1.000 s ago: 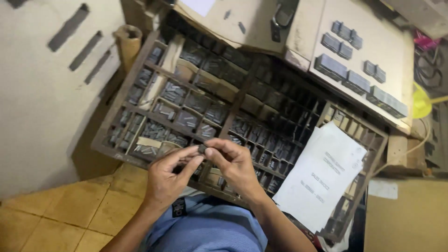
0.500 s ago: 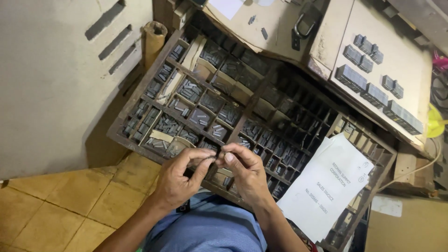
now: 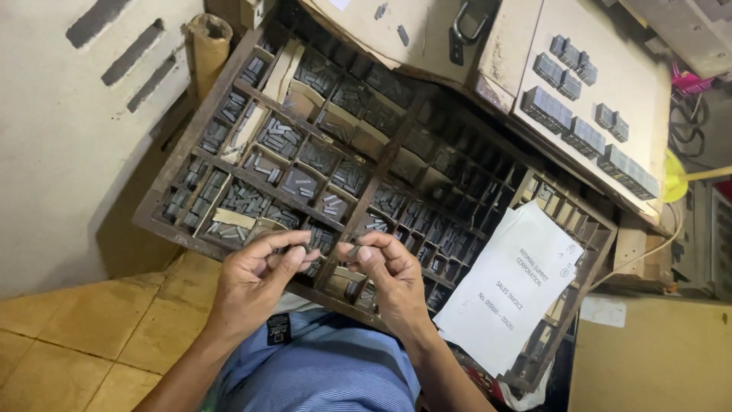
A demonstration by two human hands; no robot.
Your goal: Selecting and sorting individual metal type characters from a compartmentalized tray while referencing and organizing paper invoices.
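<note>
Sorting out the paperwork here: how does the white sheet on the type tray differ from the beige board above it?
The white sheet is thin printed paper, lying over the wooden tray's right compartments. The beige board is thicker, unprinted, and carries grey metal blocks. Both are pale and flat.

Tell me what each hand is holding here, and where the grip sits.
The right hand pinches a small metal type piece by its end between thumb and forefinger. The left hand pinches something too small to identify.
</note>
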